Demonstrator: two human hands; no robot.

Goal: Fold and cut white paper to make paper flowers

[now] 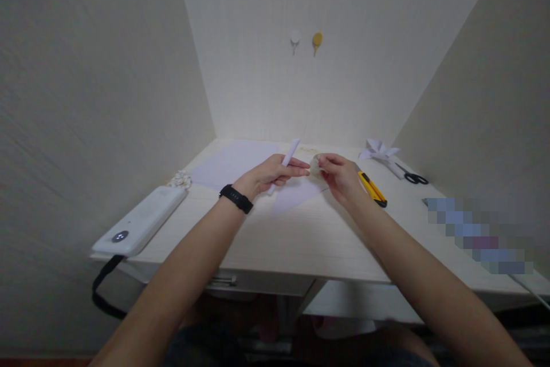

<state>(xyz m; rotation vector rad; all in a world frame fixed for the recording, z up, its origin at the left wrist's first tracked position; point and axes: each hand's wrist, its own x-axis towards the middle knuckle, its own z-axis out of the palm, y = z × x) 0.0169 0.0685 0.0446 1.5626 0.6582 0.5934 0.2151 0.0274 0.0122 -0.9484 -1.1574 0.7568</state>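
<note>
My left hand [275, 174], with a black band on the wrist, is closed round a rolled white paper strip [290, 153] that sticks up past the fingers. My right hand [339, 175] faces it, fingers pinched on a small clear roll that looks like tape [317, 164]. The fingertips of both hands almost meet above the pale wooden desk [309, 235]. A cut white paper piece [294, 195] lies flat under the hands.
A yellow utility knife [372, 189] lies just right of my right hand. Black-handled scissors [413, 177] and folded white paper [380, 151] sit at the back right. A large white sheet [234, 164] lies back left, and a white power bank [140, 221] at the left edge.
</note>
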